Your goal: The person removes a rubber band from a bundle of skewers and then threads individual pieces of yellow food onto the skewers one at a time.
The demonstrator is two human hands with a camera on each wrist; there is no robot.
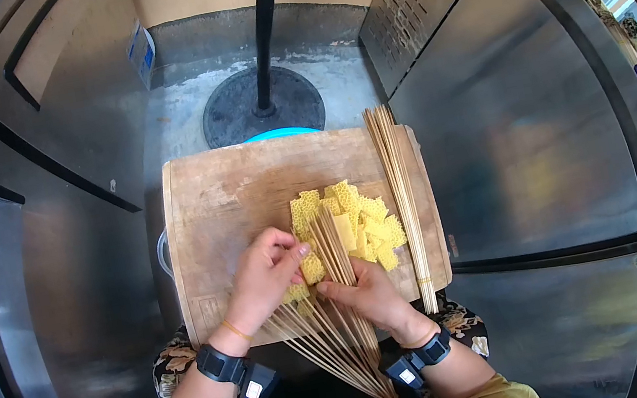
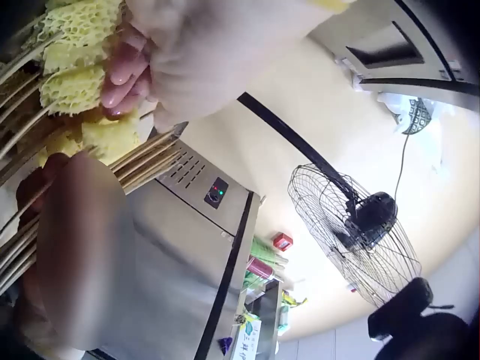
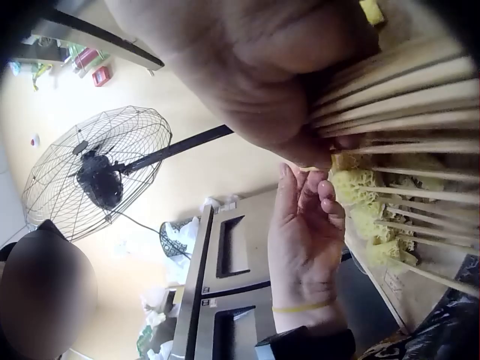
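Observation:
My right hand grips a bundle of bamboo skewers, its thumb lying across them. Several skewers fan out below toward the lap, and yellow honeycomb-textured tripe pieces sit on their ends in the right wrist view. Close beside that bundle, my left hand has its fingers curled and thumb near the fingertips, pinching a tripe piece mostly hidden by the fingers. A loose pile of cut yellow tripe lies on the wooden board just beyond the hands.
A second skewer bundle lies along the board's right side, reaching past its near edge. Steel cabinets stand close on both sides. Behind the board, a black round base carries the pole of a fan.

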